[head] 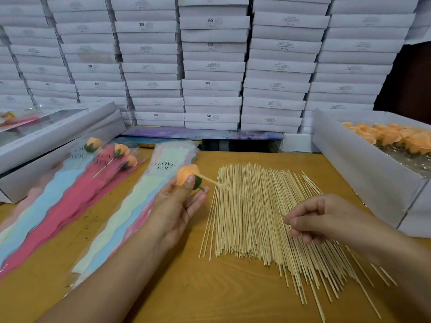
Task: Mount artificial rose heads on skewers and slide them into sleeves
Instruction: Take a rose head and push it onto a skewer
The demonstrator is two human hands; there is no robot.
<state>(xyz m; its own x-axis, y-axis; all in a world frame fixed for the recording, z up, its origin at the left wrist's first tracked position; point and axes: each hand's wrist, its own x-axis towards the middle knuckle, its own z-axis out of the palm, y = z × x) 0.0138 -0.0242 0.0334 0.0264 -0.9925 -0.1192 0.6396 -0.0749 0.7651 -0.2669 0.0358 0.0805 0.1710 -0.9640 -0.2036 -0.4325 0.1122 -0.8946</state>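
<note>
Because the skewer must enter the green base squarely, the left hand pinches the rose head between thumb and fingertips just left of the skewer pile, while the right hand, above that pile, pinches the skewer's far end, other fingers loosely curled.

L hand: palm up, thumb pressing (fingers loose) | R hand: fingers pinched, knuckles up
</note>
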